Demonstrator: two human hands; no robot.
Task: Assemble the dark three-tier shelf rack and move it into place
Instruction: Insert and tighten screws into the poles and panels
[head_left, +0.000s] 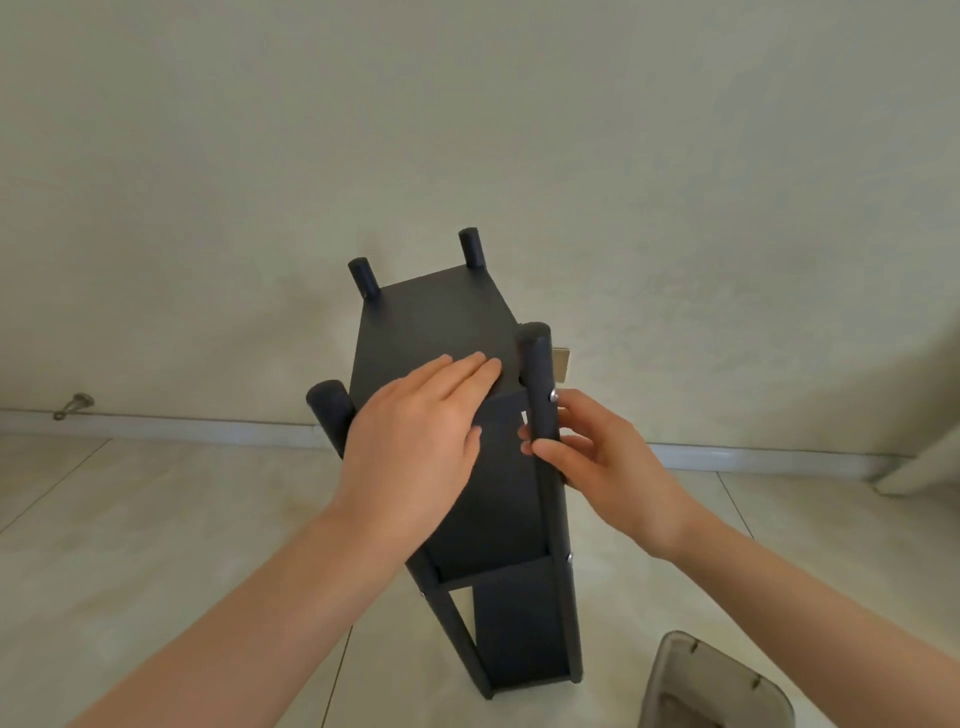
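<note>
Well, the rack (441, 322) is standing upright on the tiled floor (156, 519), close to the pale wall (467, 130), with all three tiers in place one below another. Four round posts poke up past the top shelf (410, 312), two at the wall side and two nearer the person.

The left hand (415, 436) lies flat on the front part of the top shelf, fingers straight and together, pointing toward the right post (537, 374). The palm hangs over the shelf's front edge. It grips nothing; it only presses down.

The right hand (608, 457) holds that near right post from the outer side. Its fingers (545, 447) are wrapped round the post, and the tips show on the inner face, just below a small silver screw (554, 396). A second screw (569, 558) sits lower on the same post, level with the middle shelf (493, 519).

Behind the post, a small beige plate (562, 364) shows on the wall; I cannot tell what it is. Off to the left, a metal doorstop (75, 405) sticks out just above the baseboard (779, 454). A grey bin (717, 686) stands on the floor beside the rack's foot, on the person's right, apart from it.
</note>
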